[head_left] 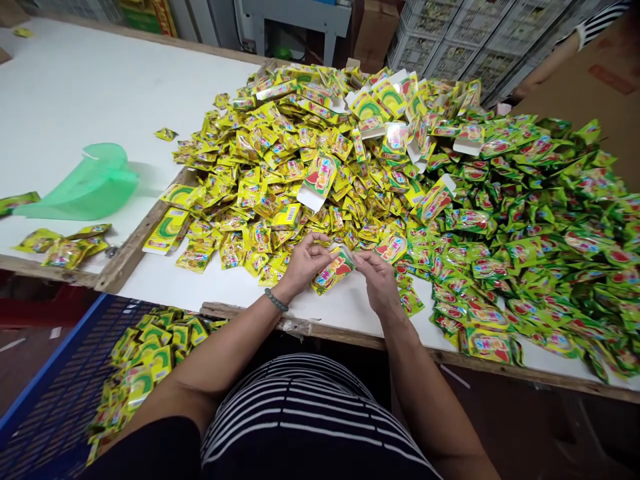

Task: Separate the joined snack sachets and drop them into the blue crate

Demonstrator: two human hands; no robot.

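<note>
Between my two hands is a small printed candy box [334, 272], yellow and green with fruit pictures, tilted just above the table's front edge. My left hand [306, 265], below a beaded bracelet, pinches its upper left side. At the box's upper right end, the thumb and fingers of my right hand [377, 279] are pressed together on its edge. Right behind my hands rises a heap of yellow candy packets [260, 193]. Another box with an open white flap [320, 179] lies on that heap. Green candy packets [490, 267] are piled to the right.
A green plastic scoop [87, 187] lies on the white table [100, 80] at left, beyond a wooden divider [143, 237]. Below sits a blue crate [55, 373] with filled boxes. Several opened boxes [387, 100] top the heap. At the far right, another person's arm [547, 67] reaches by a carton [595, 87].
</note>
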